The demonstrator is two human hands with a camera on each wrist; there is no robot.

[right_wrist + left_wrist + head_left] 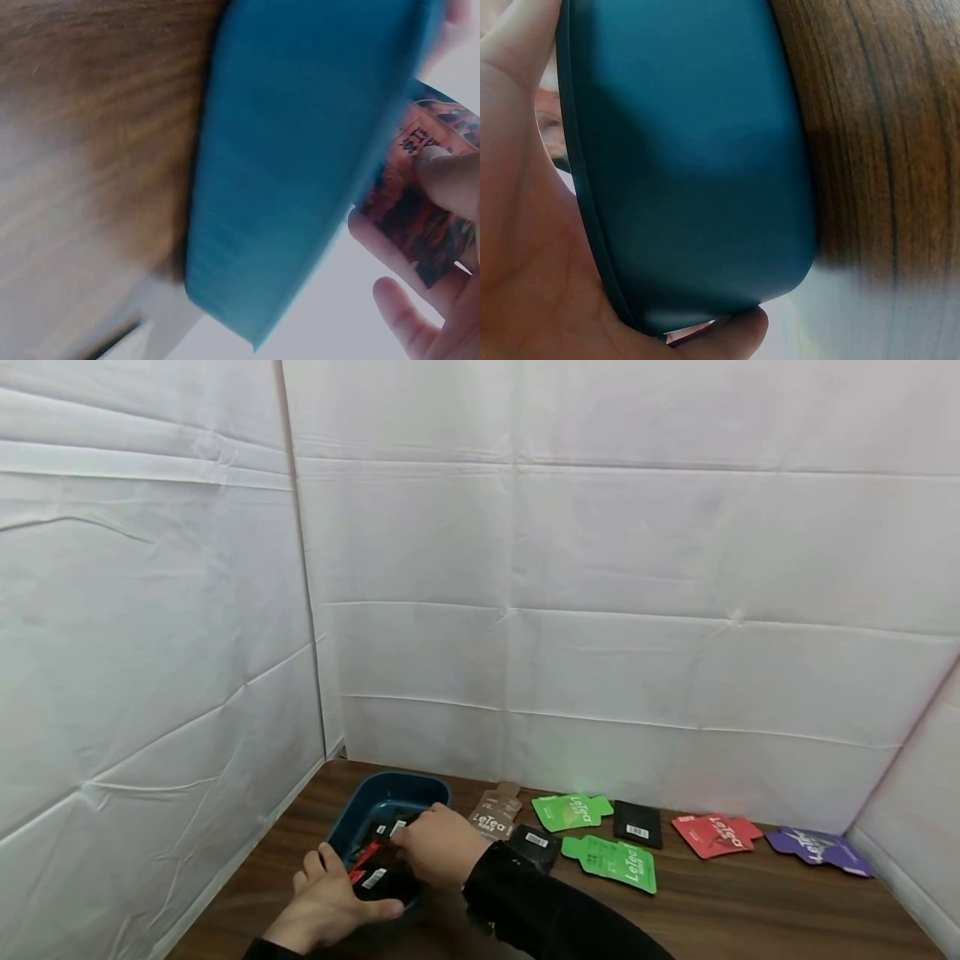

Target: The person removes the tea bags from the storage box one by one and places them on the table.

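My left hand (326, 897) holds the near left corner of a dark blue plastic bin (375, 785), thumb at its near end and fingers at the left rim. In the left wrist view the palm lies along the rim of the bin (705, 157). Over the bin's right side, my right hand (442, 846) pinches a dark packet with red and black print (412, 221), its thumb across the printed face. Black packets with white barcode labels (390, 883) and a bit of red (366, 857) show inside the bin, partly hidden by the hands.
Right of the bin, a brown LeTea packet (495, 812), two green ones (572, 812), two black ones (637, 823), a red one (716, 835) and a purple one (819, 850) lie on the wooden table (757, 910). White sheeting (615, 568) encloses the back and sides.
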